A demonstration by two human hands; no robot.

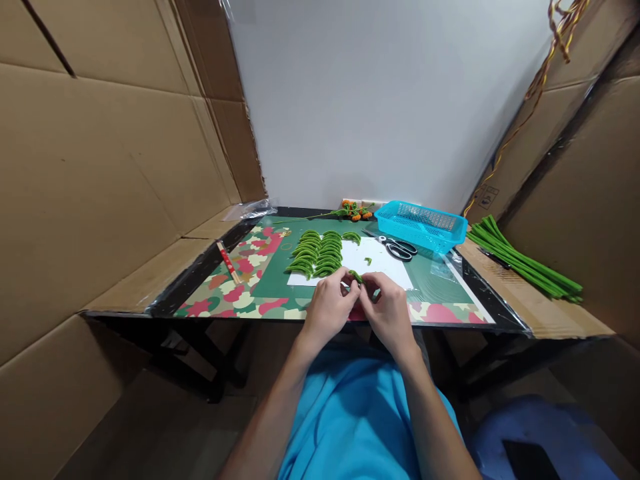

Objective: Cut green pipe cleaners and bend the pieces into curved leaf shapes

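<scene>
My left hand (pixel 330 301) and my right hand (pixel 387 303) meet at the table's front edge. Both pinch a small green pipe cleaner piece (pixel 355 275) between thumbs and fingers; its lower part is hidden by the fingertips. Just beyond, on a white sheet (pixel 390 270), lie two columns of curved green pipe cleaner pieces (pixel 330 252), with one more curved piece (pixel 351 237) at the top of a third column. A small bent green scrap (pixel 368 261) rests on the sheet ahead of my hands.
Black-handled scissors (pixel 399 249) lie right of the sheet, below a blue plastic basket (pixel 420 227). Orange flowers (pixel 356 215) lie at the back. A bundle of green pipe cleaners (pixel 525 257) is on cardboard at right. Paper-wrapped chopsticks (pixel 229 263) lie left. Cardboard walls (pixel 115 153) flank the table.
</scene>
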